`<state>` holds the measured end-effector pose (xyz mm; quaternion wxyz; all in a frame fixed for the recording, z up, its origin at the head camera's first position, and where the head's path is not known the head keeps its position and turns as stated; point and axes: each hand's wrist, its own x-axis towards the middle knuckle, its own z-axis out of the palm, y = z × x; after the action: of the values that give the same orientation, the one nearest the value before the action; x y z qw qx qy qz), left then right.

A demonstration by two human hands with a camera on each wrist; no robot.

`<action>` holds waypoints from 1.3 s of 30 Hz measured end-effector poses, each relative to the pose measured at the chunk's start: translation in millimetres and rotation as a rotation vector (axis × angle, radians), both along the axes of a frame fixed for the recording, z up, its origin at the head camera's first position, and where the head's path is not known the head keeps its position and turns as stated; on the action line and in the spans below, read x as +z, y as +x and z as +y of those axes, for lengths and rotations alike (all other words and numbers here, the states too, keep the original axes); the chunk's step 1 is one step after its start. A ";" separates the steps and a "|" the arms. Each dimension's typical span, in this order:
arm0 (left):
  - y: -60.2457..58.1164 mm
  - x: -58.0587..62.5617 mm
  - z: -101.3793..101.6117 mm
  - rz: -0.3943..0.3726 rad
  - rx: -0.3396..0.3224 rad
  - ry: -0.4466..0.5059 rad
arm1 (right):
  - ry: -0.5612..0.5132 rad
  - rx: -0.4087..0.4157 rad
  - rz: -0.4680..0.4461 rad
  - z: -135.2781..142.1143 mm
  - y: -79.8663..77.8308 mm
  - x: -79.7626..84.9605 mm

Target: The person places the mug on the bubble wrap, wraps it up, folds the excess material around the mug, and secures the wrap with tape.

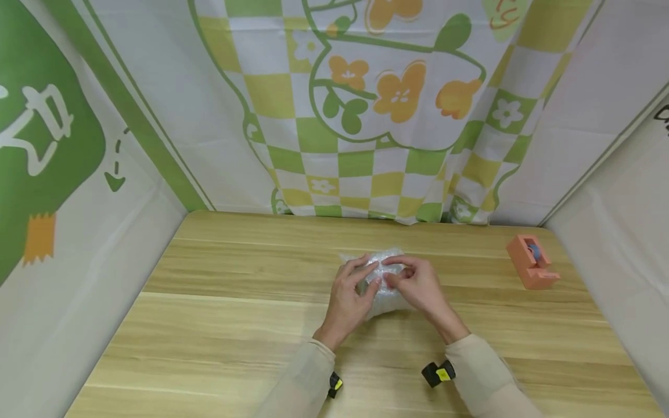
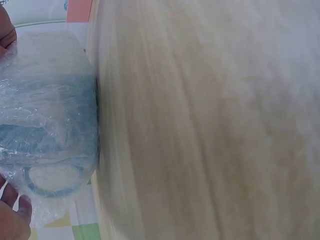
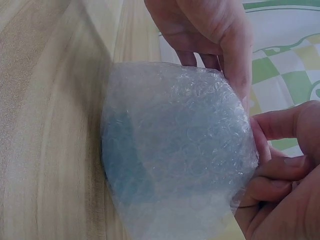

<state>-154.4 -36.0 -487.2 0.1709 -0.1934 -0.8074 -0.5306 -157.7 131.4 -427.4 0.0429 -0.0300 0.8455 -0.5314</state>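
A bundle in clear bubble wrap [image 1: 388, 302] lies on the wooden table in front of me. Through the wrap shows a blue-green thing [image 2: 75, 110] with a pale round end ringed in teal; its kind is not plain. My left hand [image 1: 349, 296] holds the bundle from the left, fingers over its top and thumb towards the middle. From the other side my right hand [image 1: 420, 284] pinches the wrap at the top, its thumb close to the left thumb. In the right wrist view, the right hand's fingers [image 3: 282, 170] are bent at the wrap's edge. What lies between the fingertips is hidden.
A salmon-pink tape dispenser [image 1: 529, 264] with a blue roll stands at the table's right rear. Behind the wooden table [image 1: 219, 337] hangs a green and yellow checked cloth [image 1: 324, 139]. Pale printed sheets [image 1: 141, 244] close off both sides. Each wrist carries a small black camera [image 1: 432, 374].
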 end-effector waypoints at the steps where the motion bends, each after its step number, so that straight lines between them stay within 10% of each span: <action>1: 0.4 0.2 0.0 0.001 0.003 -0.002 | 0.002 -0.009 -0.002 -0.7 0.1 0.1; 20: 0.7 0.9 -0.1 -0.028 0.008 -0.002 | 0.135 -0.086 0.072 -6.5 -1.2 -4.1; 32: 1.0 1.2 1.4 0.021 0.029 -0.024 | -0.134 -0.181 -0.142 3.8 -2.4 -14.9; 39: -0.6 1.3 1.3 0.136 0.057 -0.190 | -0.195 -0.180 -0.152 3.8 -2.2 -15.8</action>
<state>-155.0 -34.8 -486.0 0.2213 -0.2210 -0.8457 -0.4324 -159.9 135.2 -443.2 0.0557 0.0824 0.7836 -0.6133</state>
